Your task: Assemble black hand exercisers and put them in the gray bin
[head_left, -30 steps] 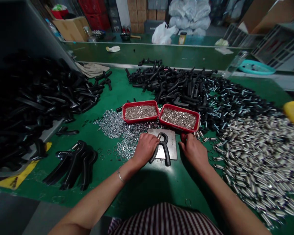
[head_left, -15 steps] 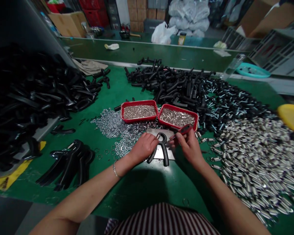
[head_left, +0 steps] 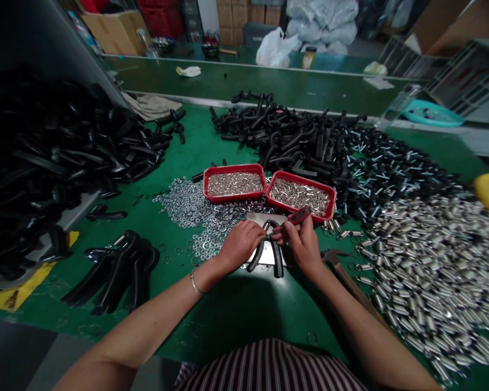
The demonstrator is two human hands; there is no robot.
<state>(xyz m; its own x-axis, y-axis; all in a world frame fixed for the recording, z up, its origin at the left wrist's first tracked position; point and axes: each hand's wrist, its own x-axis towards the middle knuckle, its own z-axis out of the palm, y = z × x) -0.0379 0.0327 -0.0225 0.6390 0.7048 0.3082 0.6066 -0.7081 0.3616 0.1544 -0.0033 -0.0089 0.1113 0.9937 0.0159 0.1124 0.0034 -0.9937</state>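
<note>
A black spring clamp (head_left: 277,260) lies with its two handles toward me on a small metal plate (head_left: 264,255). My left hand (head_left: 240,245) is closed at the clamp's left side, fingertips pinched near its pivot; a small silver spring shows there. In my right hand (head_left: 303,244) is a screwdriver (head_left: 298,216) with a dark red handle, held slanting up. The right fingertips are at the clamp's middle, close to the left ones. What the fingertips pinch at the pivot is too small to make out.
Behind the plate stand two red trays (head_left: 233,196) (head_left: 333,209) of small metal pins. Loose washers (head_left: 183,203) lie left; springs (head_left: 436,277) and a hammer (head_left: 350,282) lie right. Black clamp parts (head_left: 293,136) are heaped behind; finished-looking clamps (head_left: 122,271) sit left.
My right hand has moved left and inward, bringing its fingertips to the clamp beside my left hand. The hammer to the right now shows more. The view has shifted slightly.
</note>
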